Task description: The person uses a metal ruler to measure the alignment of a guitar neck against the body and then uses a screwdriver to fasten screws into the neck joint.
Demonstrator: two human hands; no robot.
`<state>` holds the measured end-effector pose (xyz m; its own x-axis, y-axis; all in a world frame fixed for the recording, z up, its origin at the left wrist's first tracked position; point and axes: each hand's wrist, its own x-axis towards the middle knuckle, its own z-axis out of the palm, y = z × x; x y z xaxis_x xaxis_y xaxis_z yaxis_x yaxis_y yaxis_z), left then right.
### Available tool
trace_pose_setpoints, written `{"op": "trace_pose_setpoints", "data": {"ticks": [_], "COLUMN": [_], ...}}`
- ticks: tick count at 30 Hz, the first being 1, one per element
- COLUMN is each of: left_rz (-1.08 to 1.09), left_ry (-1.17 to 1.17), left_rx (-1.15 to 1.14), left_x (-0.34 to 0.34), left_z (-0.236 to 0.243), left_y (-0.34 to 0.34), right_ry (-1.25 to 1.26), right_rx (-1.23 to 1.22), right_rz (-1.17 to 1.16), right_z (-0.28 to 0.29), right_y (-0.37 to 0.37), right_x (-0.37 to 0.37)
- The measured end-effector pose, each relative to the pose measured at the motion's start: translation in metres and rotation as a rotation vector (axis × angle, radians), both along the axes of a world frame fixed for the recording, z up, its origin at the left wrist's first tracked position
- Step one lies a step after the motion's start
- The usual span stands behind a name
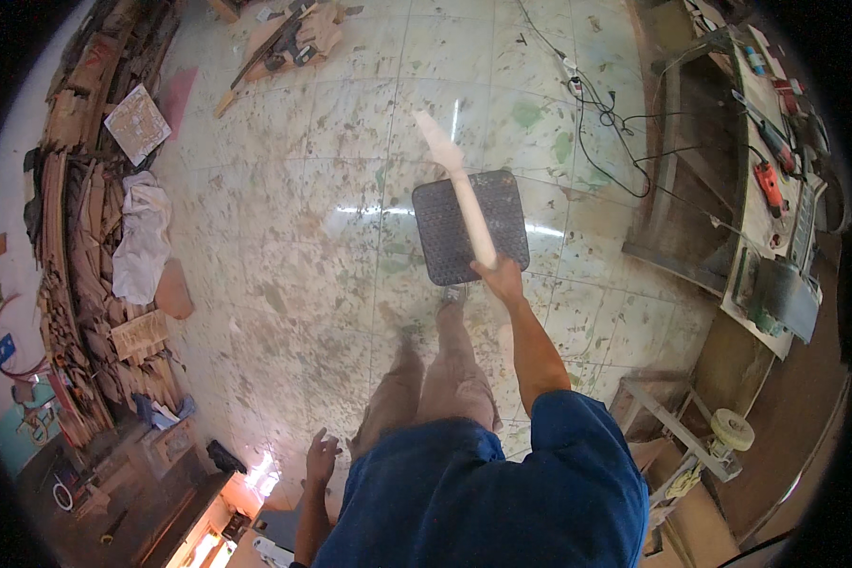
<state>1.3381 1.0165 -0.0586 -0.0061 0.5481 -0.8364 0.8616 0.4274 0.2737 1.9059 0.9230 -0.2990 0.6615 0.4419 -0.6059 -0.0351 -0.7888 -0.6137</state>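
- Two hands of one person show from above, over a stained tile floor of a workshop.
- Along the person's left side, stacked wood pieces line the wall, with a white cloth lying on them and a carved wooden panel near the top.
- On the right stands a workbench with an orange power tool on it; black cables run over the floor from a power strip toward the bench.
- A dark square mat lies on the floor just ahead of the feet.
- A small wheeled frame stands at the lower right, near the person's right side.
- The right hand is stretched forward and closed around the lower end of a long pale wooden piece, which points away from the person and, in this view, crosses over the mat.
- The left hand hangs low beside the left leg, fingers loosely spread, holding nothing and touching nothing.
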Motion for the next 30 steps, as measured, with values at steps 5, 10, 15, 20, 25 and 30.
{"op": "trace_pose_setpoints", "data": {"ticks": [5,10,15,20,25,30], "left_rz": [0.101,0.125,0.109,0.198,0.145,0.184], "left_ry": [-0.013,0.004,-0.014,-0.082,-0.093,-0.178], "left_rx": [0.001,0.025,0.029,0.054,0.114,0.163], "left_x": [-0.009,-0.001,-0.003,-0.022,-0.053,-0.098], "left_z": [0.0,0.009,0.013,0.005,-0.01,-0.034], "left_y": [-0.012,-0.022,-0.029,-0.045,-0.053,-0.06], "right_ry": [-0.011,-0.124,-0.093,-0.169,-0.255,-0.233], "right_rx": [-0.036,-0.168,-0.254,-0.414,-0.503,-0.262], "right_rz": [-0.028,0.042,0.107,0.19,0.306,0.5], "right_z": [-0.021,-0.044,-0.064,-0.057,-0.027,0.002], "right_y": [0.013,0.019,0.022,0.037,0.042,0.012], "right_x": [-0.002,-0.013,-0.021,-0.028,-0.027,-0.051]}}
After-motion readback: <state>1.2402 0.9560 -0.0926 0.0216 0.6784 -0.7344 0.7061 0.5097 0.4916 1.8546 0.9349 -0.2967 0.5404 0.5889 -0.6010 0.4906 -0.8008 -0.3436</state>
